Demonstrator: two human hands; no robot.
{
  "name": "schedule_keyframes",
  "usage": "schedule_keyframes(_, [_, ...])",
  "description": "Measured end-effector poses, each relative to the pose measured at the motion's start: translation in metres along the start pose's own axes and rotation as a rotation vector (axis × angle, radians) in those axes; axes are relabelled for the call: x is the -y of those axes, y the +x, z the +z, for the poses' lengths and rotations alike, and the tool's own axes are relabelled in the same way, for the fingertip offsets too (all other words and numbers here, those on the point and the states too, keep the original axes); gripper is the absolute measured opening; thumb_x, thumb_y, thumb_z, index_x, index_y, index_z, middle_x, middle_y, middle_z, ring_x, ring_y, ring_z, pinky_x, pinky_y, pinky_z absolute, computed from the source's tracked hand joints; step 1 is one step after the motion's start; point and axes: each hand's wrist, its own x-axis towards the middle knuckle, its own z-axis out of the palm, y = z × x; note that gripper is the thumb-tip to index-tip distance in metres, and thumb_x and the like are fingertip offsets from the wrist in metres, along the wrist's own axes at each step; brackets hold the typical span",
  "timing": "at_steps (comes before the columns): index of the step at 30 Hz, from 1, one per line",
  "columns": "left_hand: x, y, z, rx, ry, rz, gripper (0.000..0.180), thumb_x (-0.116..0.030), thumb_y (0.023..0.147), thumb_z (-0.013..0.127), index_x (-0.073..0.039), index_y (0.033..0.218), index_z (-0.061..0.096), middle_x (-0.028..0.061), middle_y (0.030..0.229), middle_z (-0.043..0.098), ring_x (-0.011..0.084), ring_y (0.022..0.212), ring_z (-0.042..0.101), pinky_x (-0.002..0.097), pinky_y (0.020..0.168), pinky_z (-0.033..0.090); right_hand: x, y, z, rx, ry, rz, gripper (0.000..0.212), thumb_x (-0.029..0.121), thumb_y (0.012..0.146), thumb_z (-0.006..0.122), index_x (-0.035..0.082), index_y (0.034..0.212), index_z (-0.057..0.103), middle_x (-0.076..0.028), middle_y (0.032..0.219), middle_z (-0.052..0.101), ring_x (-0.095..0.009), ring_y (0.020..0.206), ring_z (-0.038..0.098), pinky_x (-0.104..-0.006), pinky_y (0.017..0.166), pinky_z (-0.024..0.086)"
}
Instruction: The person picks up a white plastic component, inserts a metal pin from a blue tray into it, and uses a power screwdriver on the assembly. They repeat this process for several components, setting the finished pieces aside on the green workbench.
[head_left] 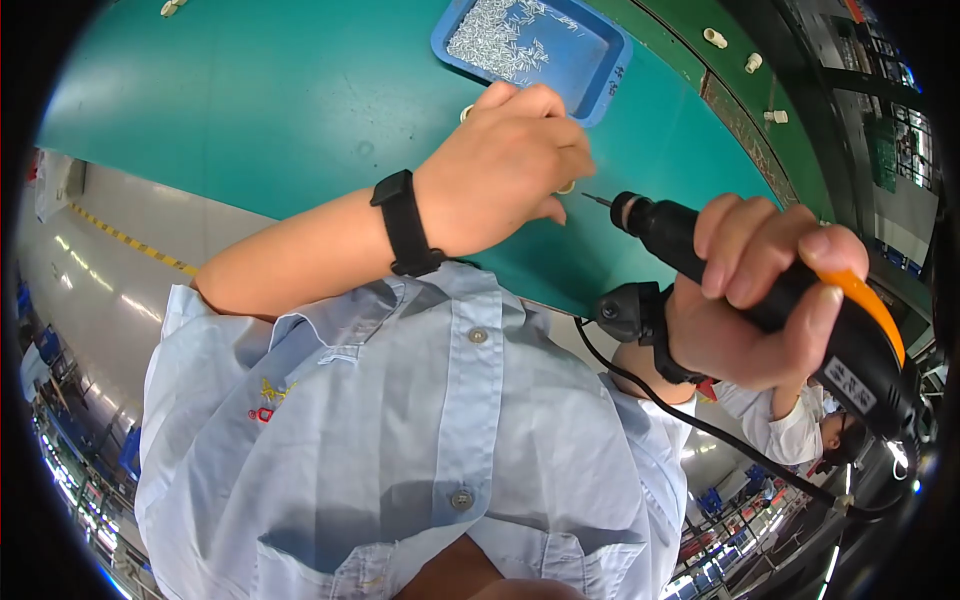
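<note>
My right hand is wrapped round a black electric screwdriver with an orange lever along its grip. Its thin bit points left toward my left hand, a short gap away. The fingers of that hand are curled over the green table, closed on a small cream-coloured part; only its rounded end shows, facing the bit. Another cream edge peeks out beside the knuckles, and I cannot tell whether it is held. Just beyond the fingers lies a blue tray with many small silvery screws.
Several cream cylindrical pieces lie on the green ledge at the far right. A black cable hangs below my right forearm. Another person in a white sleeve sits at the lower right. The green tabletop stretches left.
</note>
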Motion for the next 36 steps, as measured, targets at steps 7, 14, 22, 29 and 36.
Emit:
schedule_keyframes(7, [0.010,0.000,0.006,0.094,0.015,-0.081,0.018,-0.017,0.065,0.077,-0.011,0.081,0.071,-0.0009,0.071,0.063,0.0189,0.085,0.055,0.0354,0.083,0.036,-0.023,-0.002,0.007,-0.151,-0.063,0.022,0.030,0.030,0.093,0.056,0.003,0.103,0.045,-0.004,0.054,0.045,-0.016,0.044,0.046,-0.0318,0.045,0.041])
schedule_keyframes(14, [0.006,0.002,0.007,0.135,0.030,-0.125,0.017,-0.017,0.066,0.077,-0.011,0.081,0.072,0.0009,0.071,0.065,0.0195,0.085,0.057,0.0349,0.083,0.036,-0.035,-0.003,0.012,-0.187,-0.091,-0.006,0.028,0.023,0.092,0.057,0.000,0.100,0.043,-0.005,0.051,0.045,-0.015,0.041,0.044,-0.0307,0.043,0.042])
schedule_keyframes(22, [0.004,0.003,0.010,0.121,0.030,-0.132,0.017,-0.017,0.067,0.076,-0.012,0.082,0.073,0.0006,0.071,0.064,0.0188,0.085,0.057,0.0343,0.081,0.035,-0.040,-0.001,0.009,-0.158,-0.064,-0.011,0.023,0.018,0.091,0.058,0.001,0.098,0.044,-0.005,0.053,0.046,-0.014,0.043,0.045,-0.0297,0.044,0.043])
schedule_keyframes(29, [0.002,0.003,0.012,0.113,0.050,-0.118,0.016,-0.017,0.065,0.076,-0.012,0.079,0.073,0.0003,0.067,0.063,0.0182,0.081,0.056,0.0340,0.079,0.036,-0.039,-0.002,0.016,-0.145,-0.148,0.084,0.015,0.020,0.093,0.046,0.006,0.095,0.046,-0.003,0.055,0.040,-0.015,0.044,0.039,-0.0318,0.048,0.037])
schedule_keyframes(36, [0.006,0.001,0.015,0.061,0.090,-0.073,0.014,-0.018,0.063,0.075,-0.010,0.071,0.067,0.0003,0.065,0.061,0.0195,0.080,0.054,0.0355,0.079,0.036,-0.032,0.010,0.001,-0.009,0.024,0.077,0.020,0.018,0.093,0.054,0.002,0.102,0.046,-0.005,0.058,0.049,-0.014,0.044,0.045,-0.0298,0.044,0.040])
